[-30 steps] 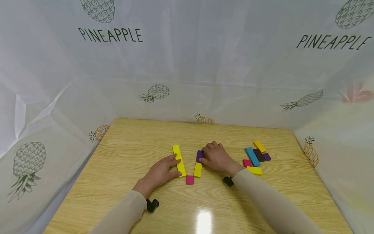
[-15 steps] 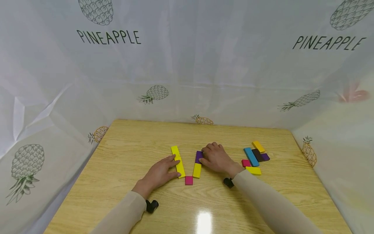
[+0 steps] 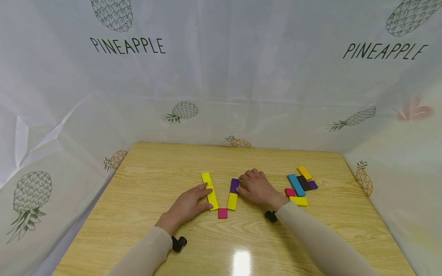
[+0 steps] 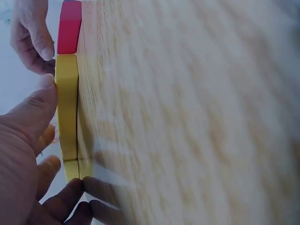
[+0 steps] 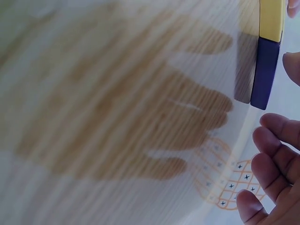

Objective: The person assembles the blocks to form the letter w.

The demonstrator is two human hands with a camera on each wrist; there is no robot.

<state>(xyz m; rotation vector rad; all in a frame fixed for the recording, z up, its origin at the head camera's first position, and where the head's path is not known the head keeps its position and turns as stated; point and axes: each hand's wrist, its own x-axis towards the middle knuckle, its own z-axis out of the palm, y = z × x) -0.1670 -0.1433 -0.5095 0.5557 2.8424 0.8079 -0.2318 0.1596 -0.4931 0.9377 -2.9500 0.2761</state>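
My left hand (image 3: 188,204) lies beside a long yellow block (image 3: 212,201), its spread fingertips and thumb touching the block. A shorter yellow block (image 3: 206,178) continues that row at the far end. Below, a small pink block (image 3: 222,213) sits between this row and a second one, made of a yellow block (image 3: 232,202) and a purple block (image 3: 234,185). Near the purple block rests my right hand (image 3: 257,188), fingers loosely bent. In the right wrist view a gap shows between its fingers and the purple block (image 5: 266,72); nothing is in its grasp.
On the right of the wooden table (image 3: 165,161) lies a group of loose blocks: orange (image 3: 304,172), blue (image 3: 296,185), dark brown (image 3: 304,183), purple (image 3: 312,185), pink (image 3: 290,192) and yellow (image 3: 298,201). A white pineapple-print curtain (image 3: 221,76) surrounds the table's back and sides.
The head view has shifted slightly. The joint between the two yellow blocks by my left hand now shows a slight bend. Both hands stay nearly where they were.
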